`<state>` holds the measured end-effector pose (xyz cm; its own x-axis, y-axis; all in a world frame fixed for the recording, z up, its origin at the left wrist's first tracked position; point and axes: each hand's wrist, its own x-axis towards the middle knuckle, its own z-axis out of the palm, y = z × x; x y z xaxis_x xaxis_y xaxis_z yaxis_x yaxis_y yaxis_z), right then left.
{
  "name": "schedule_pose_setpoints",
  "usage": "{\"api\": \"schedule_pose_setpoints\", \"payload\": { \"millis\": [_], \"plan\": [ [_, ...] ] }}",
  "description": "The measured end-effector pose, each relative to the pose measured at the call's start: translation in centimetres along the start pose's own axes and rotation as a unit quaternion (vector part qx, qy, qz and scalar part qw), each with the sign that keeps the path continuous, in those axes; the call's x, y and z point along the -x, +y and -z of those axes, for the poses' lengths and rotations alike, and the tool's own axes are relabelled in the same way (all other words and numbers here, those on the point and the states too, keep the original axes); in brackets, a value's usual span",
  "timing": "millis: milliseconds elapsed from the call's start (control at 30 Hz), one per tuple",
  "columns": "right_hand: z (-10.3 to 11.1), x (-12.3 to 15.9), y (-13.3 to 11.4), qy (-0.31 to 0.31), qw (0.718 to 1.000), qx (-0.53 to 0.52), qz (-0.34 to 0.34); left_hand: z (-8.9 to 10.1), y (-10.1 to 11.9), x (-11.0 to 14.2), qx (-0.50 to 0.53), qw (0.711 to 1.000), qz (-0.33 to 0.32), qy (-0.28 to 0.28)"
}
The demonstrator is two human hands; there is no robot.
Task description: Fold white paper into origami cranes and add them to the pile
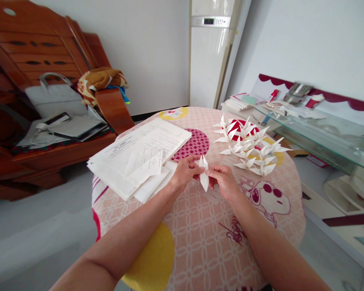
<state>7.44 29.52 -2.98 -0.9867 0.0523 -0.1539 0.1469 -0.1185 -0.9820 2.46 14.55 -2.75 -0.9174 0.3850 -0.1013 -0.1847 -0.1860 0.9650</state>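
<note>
Between my two hands, above the middle of the round table, is a narrow white piece of folded paper [204, 178], pointed at its lower end and split into two tips at the top. My left hand [186, 171] pinches it from the left. From the right, my right hand [223, 178] grips it with thumb and fingers. To the right stands a cluster of white folded paper cranes [248, 141]. Left of my hands lies a stack of printed paper sheets [124, 149], with smaller cut pieces [154, 186] at its near edge.
A pink patterned tablecloth [194, 242] covers the round table. On the right is a glass shelf [330, 141] with metal bowls [299, 91] and papers. A wooden bench [115, 109] at left holds a grey bag [54, 97] and cloths. A white upright cabinet unit [209, 60] stands behind.
</note>
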Motion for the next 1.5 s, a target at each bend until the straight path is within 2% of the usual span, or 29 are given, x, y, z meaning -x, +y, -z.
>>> {"api": "schedule_pose_setpoints", "payload": {
  "millis": [133,333,433,533,633,733,800,900,1033,1133,1200,1300,1500],
  "plan": [
    [0.1,0.0,0.0,-0.001,0.999,0.041,-0.034,0.5,-0.2,-0.3,-0.038,0.999,0.013,-0.029],
    [0.3,-0.1,0.1,0.002,0.996,0.075,-0.037,0.7,-0.7,-0.4,-0.085,0.996,0.002,-0.017],
    [0.7,-0.2,0.4,0.008,0.987,0.153,-0.043,0.7,-1.1,-0.5,-0.117,0.993,0.018,-0.022],
    [1.0,-0.5,0.7,0.021,0.958,0.285,0.02,0.9,-1.6,-0.7,-0.195,0.981,-0.003,-0.011],
    [1.0,-0.8,0.7,0.042,0.905,0.412,0.097,1.2,-2.2,-1.0,-0.282,0.958,-0.05,0.002],
    [0.8,-0.9,0.8,0.078,0.866,0.481,0.111,1.3,-2.5,-1.2,-0.341,0.933,-0.111,0.013],
    [0.7,-1.0,0.8,0.087,0.864,0.484,0.111,1.3,-2.5,-1.2,-0.367,0.915,-0.164,0.02],
    [1.1,-1.0,0.8,0.047,0.874,0.462,0.14,1.4,-2.0,-1.2,-0.402,0.89,-0.213,-0.026],
    [2.0,-0.9,0.3,-0.04,0.868,0.462,0.179,2.3,-0.8,-1.0,-0.442,0.862,-0.207,-0.139],
    [2.5,-0.7,-0.1,-0.071,0.865,0.465,0.175,2.9,0.1,-0.8,-0.469,0.833,-0.211,-0.205],
    [2.6,-0.6,-0.4,-0.08,0.865,0.467,0.166,3.0,0.5,-0.7,-0.477,0.819,-0.222,-0.229],
    [2.6,-0.6,-0.6,-0.084,0.866,0.466,0.16,3.0,0.8,-0.6,-0.468,0.817,-0.234,-0.241],
    [2.8,-0.7,-0.6,-0.086,0.878,0.444,0.16,3.3,0.9,-0.7,-0.434,0.836,-0.22,-0.254]
  ]
}}
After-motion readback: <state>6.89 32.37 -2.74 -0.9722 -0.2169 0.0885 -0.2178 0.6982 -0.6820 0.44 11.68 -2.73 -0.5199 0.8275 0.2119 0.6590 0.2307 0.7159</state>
